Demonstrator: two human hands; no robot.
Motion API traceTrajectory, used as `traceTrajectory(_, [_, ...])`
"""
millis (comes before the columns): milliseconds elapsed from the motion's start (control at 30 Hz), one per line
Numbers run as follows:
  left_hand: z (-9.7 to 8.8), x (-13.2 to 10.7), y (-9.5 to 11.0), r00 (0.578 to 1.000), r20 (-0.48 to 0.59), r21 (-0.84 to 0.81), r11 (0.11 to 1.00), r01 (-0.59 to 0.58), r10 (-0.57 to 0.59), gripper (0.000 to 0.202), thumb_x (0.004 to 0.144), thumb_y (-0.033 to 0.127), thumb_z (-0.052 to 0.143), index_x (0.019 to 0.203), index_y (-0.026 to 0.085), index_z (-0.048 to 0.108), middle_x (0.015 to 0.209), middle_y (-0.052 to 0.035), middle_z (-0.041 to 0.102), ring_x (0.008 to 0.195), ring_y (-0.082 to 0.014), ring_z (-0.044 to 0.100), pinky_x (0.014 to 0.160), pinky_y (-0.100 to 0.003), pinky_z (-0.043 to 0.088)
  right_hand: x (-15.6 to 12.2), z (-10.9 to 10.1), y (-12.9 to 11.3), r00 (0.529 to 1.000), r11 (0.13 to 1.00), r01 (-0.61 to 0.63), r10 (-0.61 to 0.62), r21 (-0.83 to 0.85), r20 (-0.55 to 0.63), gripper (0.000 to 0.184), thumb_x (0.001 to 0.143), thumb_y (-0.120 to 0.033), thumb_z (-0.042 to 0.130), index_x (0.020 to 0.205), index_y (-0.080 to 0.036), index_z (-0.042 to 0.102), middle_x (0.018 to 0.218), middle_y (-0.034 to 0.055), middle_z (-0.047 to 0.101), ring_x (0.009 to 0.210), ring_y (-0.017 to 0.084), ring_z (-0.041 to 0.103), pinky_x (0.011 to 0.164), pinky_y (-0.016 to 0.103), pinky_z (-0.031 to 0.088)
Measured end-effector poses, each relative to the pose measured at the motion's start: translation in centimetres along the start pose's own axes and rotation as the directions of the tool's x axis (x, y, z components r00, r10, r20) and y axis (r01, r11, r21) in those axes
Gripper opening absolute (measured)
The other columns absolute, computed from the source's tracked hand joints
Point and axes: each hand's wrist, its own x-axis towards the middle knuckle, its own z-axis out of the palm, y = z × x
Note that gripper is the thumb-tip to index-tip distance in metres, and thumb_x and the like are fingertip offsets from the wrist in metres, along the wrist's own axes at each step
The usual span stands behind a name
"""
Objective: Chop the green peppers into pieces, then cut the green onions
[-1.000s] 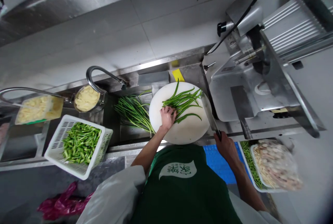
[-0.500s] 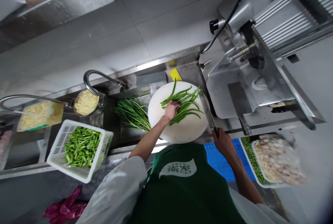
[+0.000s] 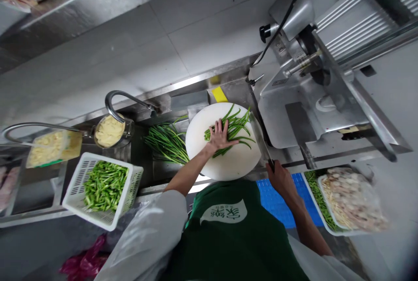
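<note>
Long green chili peppers lie in a loose bunch on a round white cutting board. My left hand rests on top of them, open, with its fingers spread wide and part of the bunch hidden beneath it. At the board's right edge is a broad-bladed kitchen knife, its blade beside the pepper tips. My right hand is closed around the knife's black handle, near the counter's front edge.
Left of the board lie long green stalks in the sink. A white basket holds cut green pieces. Further left stand a pot of pale slices and a faucet. A metal slicer stands close on the right, with another blade on it.
My left hand has gone from curled fingers on the peppers to spread flat over them, and the bunch has shifted slightly. The right hand and knife have stayed in place.
</note>
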Motion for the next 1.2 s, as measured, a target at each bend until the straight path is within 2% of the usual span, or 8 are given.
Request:
traceTrajectory(167, [1.2,-4.5,-0.3,0.991,-0.021,0.139,0.982,-0.128,0.132,0.100,0.090,0.073,0.051,0.165,0.015,0.017,0.169,-0.0248,0.007,0.154,-0.0463,0.014,0.118,-0.071,0.014,0.1,0.0,0.1,1.000,1.000,-0.022,0.022,0.022,0.008,0.028,0.105,-0.038,0.039,0.108,-0.015,0.055,0.084,0.0122,0.070,0.078,0.023,0.066,0.061,0.028,0.029])
traceTrajectory(433, [-2.2,-4.7,-4.2,0.979,0.007,0.038,0.978,-0.204,0.204,0.092,0.086,0.064,0.068,0.162,0.028,0.029,0.169,-0.0144,0.020,0.157,-0.0385,0.015,0.122,-0.068,0.008,0.1,-0.1,0.0,1.000,1.000,-0.024,0.024,0.017,0.018,0.030,0.105,-0.040,0.039,0.108,-0.015,0.056,0.085,0.0125,0.070,0.079,0.024,0.067,0.061,0.028,0.029])
traceTrajectory(533, [-1.5,-8.0,-6.2,0.963,-0.266,-0.187,0.982,-0.004,-0.047,0.069,0.100,0.053,0.050,0.160,0.026,0.032,0.166,-0.0122,0.030,0.156,-0.0306,0.023,0.127,-0.055,0.017,0.1,0.1,0.1,1.000,1.000,-0.014,0.014,0.008,0.001,0.029,0.105,-0.039,0.040,0.108,-0.015,0.056,0.086,0.0129,0.071,0.079,0.024,0.067,0.061,0.028,0.029])
traceTrajectory(633, [1.1,-11.6,-7.2,0.767,-0.414,-0.521,0.819,0.242,-0.490,0.060,0.107,0.040,0.028,0.162,0.018,0.021,0.165,-0.0141,0.031,0.154,-0.0237,0.029,0.126,-0.043,0.027,0.1,0.2,-0.1,1.000,1.000,-0.018,0.018,-0.001,-0.007,0.029,0.105,-0.039,0.040,0.109,-0.015,0.057,0.086,0.0132,0.071,0.079,0.025,0.067,0.061,0.028,0.028])
traceTrajectory(700, [3.1,-12.5,-6.2,0.709,-0.376,-0.625,0.728,0.281,-0.597,0.062,0.106,0.036,0.026,0.163,0.016,0.013,0.168,-0.0144,0.024,0.156,-0.0222,0.024,0.127,-0.042,0.025,0.0,0.2,-0.4,1.000,1.000,-0.024,0.024,-0.007,-0.002,0.030,0.105,-0.039,0.040,0.109,-0.015,0.057,0.085,0.0131,0.071,0.079,0.024,0.067,0.061,0.029,0.029])
traceTrajectory(900, [5.0,-10.0,-0.4,0.752,-0.395,-0.587,0.775,0.235,-0.527,0.063,0.105,0.038,0.035,0.160,0.014,0.019,0.169,-0.0177,0.011,0.158,-0.0260,0.014,0.125,-0.047,0.027,0.1,-0.3,-0.7,1.000,0.999,-0.022,0.023,-0.043,0.004,0.034,0.105,-0.041,0.038,0.110,-0.014,0.057,0.089,0.0143,0.071,0.080,0.024,0.067,0.063,0.029,0.033])
traceTrajectory(1067, [5.4,-13.0,-0.3,0.912,-0.292,-0.337,0.924,0.184,-0.288,0.044,0.084,0.050,0.075,0.119,0.024,0.069,0.132,-0.0145,0.057,0.130,-0.0351,0.046,0.110,-0.055,0.036,0.4,-0.3,-0.2,1.000,0.998,-0.015,0.015,-0.054,-0.002,0.035,0.105,-0.041,0.037,0.111,-0.014,0.058,0.088,0.0136,0.071,0.079,0.024,0.067,0.064,0.028,0.035])
traceTrajectory(1200, [6.4,-14.8,-0.5,0.973,-0.180,-0.215,0.971,0.103,-0.143,0.017,0.095,0.038,0.064,0.102,0.027,0.075,0.112,-0.0099,0.066,0.113,-0.0297,0.053,0.102,-0.051,0.038,0.4,0.0,0.0,1.000,0.998,0.005,-0.006,-0.056,-0.022,0.034,0.104,-0.041,0.038,0.110,-0.014,0.058,0.089,0.0136,0.071,0.080,0.023,0.067,0.065,0.028,0.036])
